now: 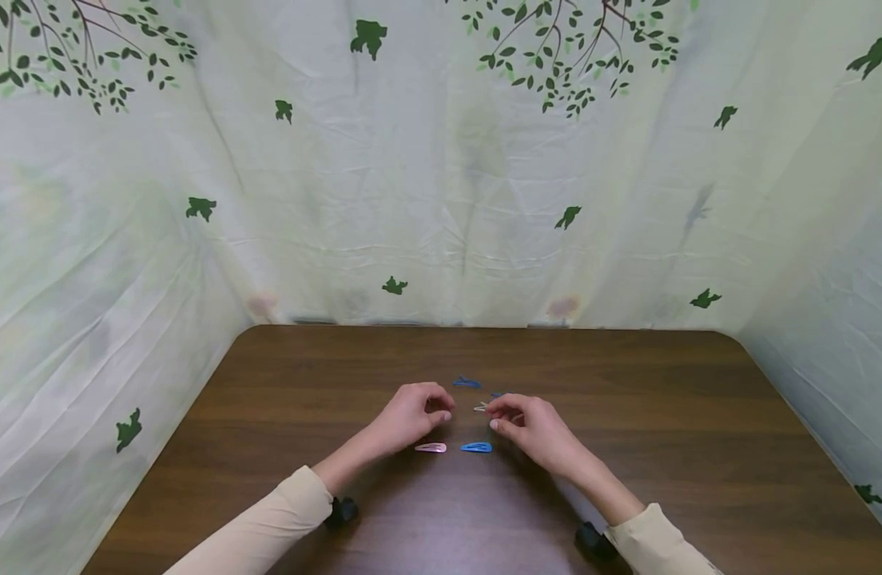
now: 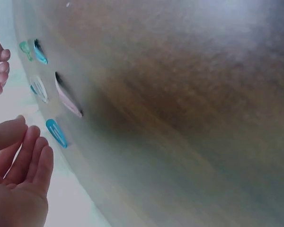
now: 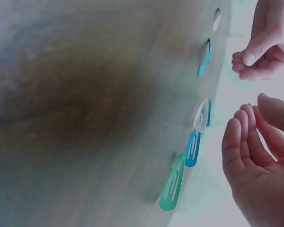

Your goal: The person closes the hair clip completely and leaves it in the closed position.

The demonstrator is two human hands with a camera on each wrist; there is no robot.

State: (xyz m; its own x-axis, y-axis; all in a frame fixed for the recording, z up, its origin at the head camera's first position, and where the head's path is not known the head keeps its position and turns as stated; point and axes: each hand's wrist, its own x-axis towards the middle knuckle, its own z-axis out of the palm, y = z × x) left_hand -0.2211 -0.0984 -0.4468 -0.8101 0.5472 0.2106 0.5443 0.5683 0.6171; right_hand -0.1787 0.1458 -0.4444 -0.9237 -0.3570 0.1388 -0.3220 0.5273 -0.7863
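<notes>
Tabletop [image 1: 664, 423] bears spaced hair clips [image 1: 477, 447] (likely easier to pinch) near left hand [image 1: 412, 415] and right hand [image 1: 540, 431], fingers relaxed, seemingly empty.

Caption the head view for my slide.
Left hand and right hand over a brown table, a pink hair clip and a blue hair clip lying nearest the person.

Backdrop [image 1: 427, 176]: was brightly, softly lit.
Table [image 1: 700, 415]: bore soft dark shadows and a pale sheen toward its near edge.
Head view: was fairly sharp.
Wrist views: were hazy and grainy, backgrounds washed nearly white; glare paled the left one's upper right.
</notes>
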